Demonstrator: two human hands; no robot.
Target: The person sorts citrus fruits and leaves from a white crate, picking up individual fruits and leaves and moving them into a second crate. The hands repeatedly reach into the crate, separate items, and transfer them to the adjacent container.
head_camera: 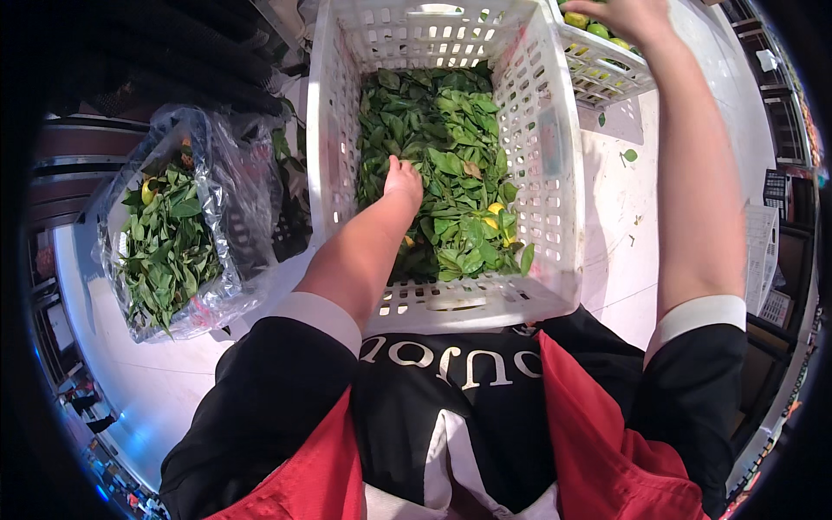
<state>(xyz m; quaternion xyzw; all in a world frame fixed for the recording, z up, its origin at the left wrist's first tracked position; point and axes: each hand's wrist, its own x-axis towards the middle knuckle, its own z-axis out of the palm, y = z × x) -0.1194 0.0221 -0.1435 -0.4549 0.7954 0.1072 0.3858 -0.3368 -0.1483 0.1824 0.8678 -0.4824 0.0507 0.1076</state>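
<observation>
My left hand (404, 182) reaches into a large white plastic crate (573, 169) and touches the green leaves (458, 162) that cover its bottom. Its fingertips are partly sunk among the leaves, so I cannot see whether they grip any. Some yellow fruit (495, 209) shows between the leaves at the crate's near right. My right hand (627, 16) is over a second white crate (601, 62) at the upper right, which holds green and yellow citrus fruit (598, 30). The frame's top edge cuts this hand off, hiding what its fingers do.
On the left, a clear plastic bag (250, 175) lines a container with leafy cuttings (172, 240) and a yellow fruit (149, 191). Loose leaves (628, 155) lie on the pale floor (617, 214) at right. Dark shelving (790, 260) runs along the right edge.
</observation>
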